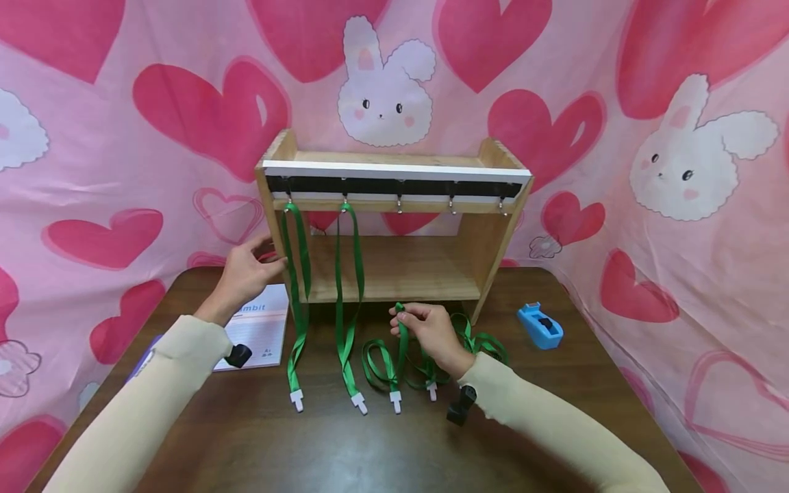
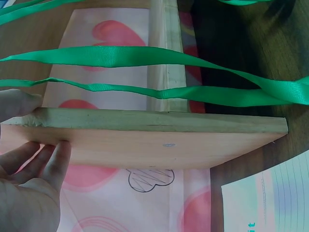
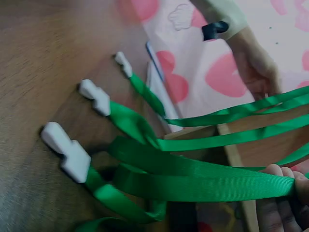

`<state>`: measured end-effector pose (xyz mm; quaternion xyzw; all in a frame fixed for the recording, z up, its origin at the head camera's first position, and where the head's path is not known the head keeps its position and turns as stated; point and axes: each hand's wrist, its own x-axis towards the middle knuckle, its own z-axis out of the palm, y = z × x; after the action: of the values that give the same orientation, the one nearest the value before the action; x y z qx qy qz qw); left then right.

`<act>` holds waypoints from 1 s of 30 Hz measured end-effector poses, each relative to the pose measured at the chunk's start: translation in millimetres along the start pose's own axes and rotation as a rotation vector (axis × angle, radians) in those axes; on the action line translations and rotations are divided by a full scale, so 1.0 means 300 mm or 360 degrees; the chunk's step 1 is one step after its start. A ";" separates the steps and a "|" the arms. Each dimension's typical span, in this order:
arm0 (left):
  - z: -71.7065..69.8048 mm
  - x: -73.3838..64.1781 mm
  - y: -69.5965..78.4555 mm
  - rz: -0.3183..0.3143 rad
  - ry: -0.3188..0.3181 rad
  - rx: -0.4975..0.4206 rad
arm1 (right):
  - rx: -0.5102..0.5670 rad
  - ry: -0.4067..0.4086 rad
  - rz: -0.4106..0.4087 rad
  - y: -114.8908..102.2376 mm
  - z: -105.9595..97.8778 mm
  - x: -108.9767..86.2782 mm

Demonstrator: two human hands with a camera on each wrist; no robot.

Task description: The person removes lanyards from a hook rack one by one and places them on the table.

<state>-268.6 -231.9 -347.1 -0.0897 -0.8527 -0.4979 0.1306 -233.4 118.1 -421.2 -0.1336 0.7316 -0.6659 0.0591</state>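
My right hand (image 1: pixel 431 332) pinches the upper end of a green lanyard (image 3: pixel 231 187) between thumb and fingers, in front of the shelf's lower opening. This lanyard's white plastic clip (image 1: pixel 395 401) points down near the table. My left hand (image 1: pixel 246 270) grips the left side panel (image 2: pixel 145 123) of the wooden shelf (image 1: pixel 394 260), thumb at the front edge and fingers against the outer face. Two green lanyards, one at the far left (image 1: pixel 300 315) and one beside it (image 1: pixel 345 329), hang from hooks on the shelf's front rail, their white clips low in front.
Several small metal hooks line the black strip (image 1: pixel 372 185); the three at the right bear nothing. More green lanyards (image 1: pixel 490 346) lie on the brown table (image 1: pixel 345 452) behind my right wrist. A notebook (image 1: pixel 265 335) lies at left, a blue tape dispenser (image 1: pixel 541 329) at right.
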 end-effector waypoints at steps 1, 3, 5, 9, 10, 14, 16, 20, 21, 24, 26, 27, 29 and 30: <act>0.000 0.000 0.002 0.0002 0.0002 0.0002 | -0.0019 0.0012 -0.0019 0.011 0.006 0.002; -0.001 0.001 0.005 0.0000 0.0009 0.0010 | -0.0047 0.0032 -0.0043 0.032 0.020 0.006; 0.000 0.001 0.006 -0.0004 0.0005 0.0008 | -0.0064 0.0050 -0.0056 0.053 0.036 0.011; 0.003 0.001 0.005 -0.0016 -0.0005 0.0003 | -0.0104 0.0081 -0.0057 0.096 0.066 0.016; 0.003 0.000 0.004 -0.0019 -0.0007 0.0002 | -0.0112 0.0086 -0.0051 0.107 0.074 0.016; 0.002 -0.004 -0.001 -0.0028 -0.0012 0.0011 | -0.0156 0.0101 -0.0011 0.144 0.096 0.015; 0.002 -0.005 -0.003 -0.0027 -0.0011 0.0018 | -0.0168 0.0099 0.0000 0.157 0.103 0.012; 0.001 -0.004 -0.004 -0.0014 -0.0003 0.0033 | -0.0164 0.0107 0.0015 0.181 0.112 0.012; 0.001 -0.003 -0.004 -0.0011 -0.0002 0.0036 | -0.0158 0.0105 0.0018 0.187 0.114 0.013; -0.001 -0.002 -0.003 -0.0015 -0.0001 0.0041 | -0.0160 0.0094 0.0043 0.204 0.118 0.014; -0.003 -0.002 -0.002 -0.0023 -0.0006 0.0041 | -0.0177 0.0087 0.0063 0.214 0.122 0.014; -0.004 -0.002 -0.002 -0.0024 -0.0009 0.0041 | -0.0189 0.0086 0.0069 0.218 0.124 0.013; -0.004 -0.002 -0.002 -0.0028 -0.0014 0.0038 | -0.0208 0.0093 0.0071 0.225 0.128 0.012; -0.004 -0.003 -0.002 -0.0028 -0.0017 0.0037 | -0.0213 0.0100 0.0075 0.227 0.130 0.011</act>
<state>-267.8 -233.4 -347.4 -0.0833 -0.8598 -0.4886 0.1226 -234.2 85.2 -492.6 -0.0992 0.7790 -0.6177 0.0425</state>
